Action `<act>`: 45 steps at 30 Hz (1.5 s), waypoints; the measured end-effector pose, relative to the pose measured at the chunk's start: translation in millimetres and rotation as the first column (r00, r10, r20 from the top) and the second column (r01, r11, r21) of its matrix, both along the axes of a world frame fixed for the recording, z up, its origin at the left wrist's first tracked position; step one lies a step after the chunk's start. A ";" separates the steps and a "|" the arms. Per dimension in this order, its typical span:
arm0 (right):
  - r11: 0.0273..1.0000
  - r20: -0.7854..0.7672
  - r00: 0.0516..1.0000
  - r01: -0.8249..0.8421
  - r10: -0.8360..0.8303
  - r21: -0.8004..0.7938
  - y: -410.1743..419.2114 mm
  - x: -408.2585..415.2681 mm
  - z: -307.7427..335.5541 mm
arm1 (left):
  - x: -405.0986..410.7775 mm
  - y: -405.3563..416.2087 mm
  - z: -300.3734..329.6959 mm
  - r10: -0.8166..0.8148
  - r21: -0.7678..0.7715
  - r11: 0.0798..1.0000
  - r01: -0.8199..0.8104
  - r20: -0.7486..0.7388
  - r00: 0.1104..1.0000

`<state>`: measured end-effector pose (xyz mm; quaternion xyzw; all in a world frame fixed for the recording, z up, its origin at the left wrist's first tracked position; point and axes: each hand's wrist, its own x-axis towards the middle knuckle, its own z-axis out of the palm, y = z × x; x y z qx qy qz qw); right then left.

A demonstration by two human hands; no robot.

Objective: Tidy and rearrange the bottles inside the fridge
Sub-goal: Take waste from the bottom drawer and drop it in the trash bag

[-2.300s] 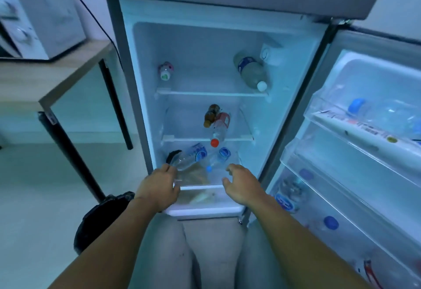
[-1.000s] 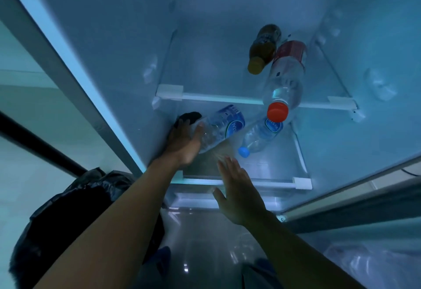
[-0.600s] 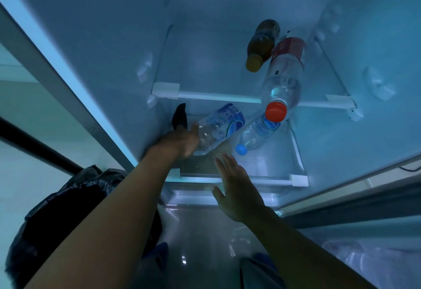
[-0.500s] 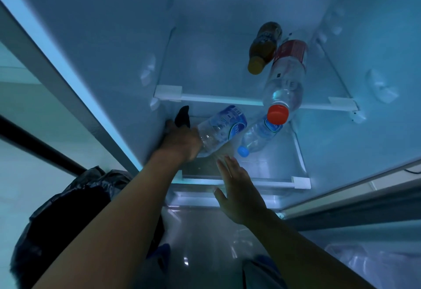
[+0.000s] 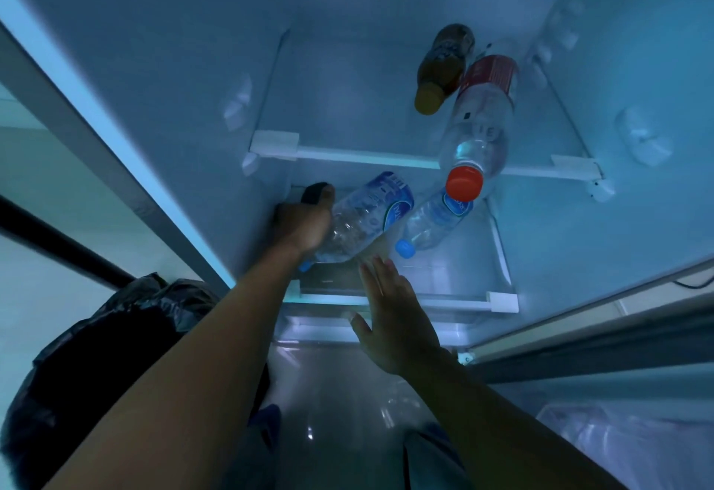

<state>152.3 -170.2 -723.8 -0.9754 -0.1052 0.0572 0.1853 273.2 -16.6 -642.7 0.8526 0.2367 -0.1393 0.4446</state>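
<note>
Head view: left hand (image 5: 305,225) grips the blue-labelled water bottle (image 5: 365,219) at centre; lift clear of its neighbour (image 5: 432,225) while the flat, spread right hand (image 5: 398,319) steadies.

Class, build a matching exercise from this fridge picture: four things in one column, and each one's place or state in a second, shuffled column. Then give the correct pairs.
Column one
1. red-capped bottle
2. brown bottle
3. left hand
4. right hand

Column two
A. open, fingers straight, holding nothing
B. gripping a clear water bottle on the lower shelf
C. lying on the upper shelf, cap jutting over its front edge
D. lying at the back of the upper shelf

Pairs: 1-C, 2-D, 3-B, 4-A
</note>
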 end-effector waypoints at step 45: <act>0.971 -0.085 0.986 0.122 -0.142 -0.204 30.7 -22.7 8.0 | -189.3 196.2 -36.0 -0.008 0.292 0.955 0.061 -0.179 0.984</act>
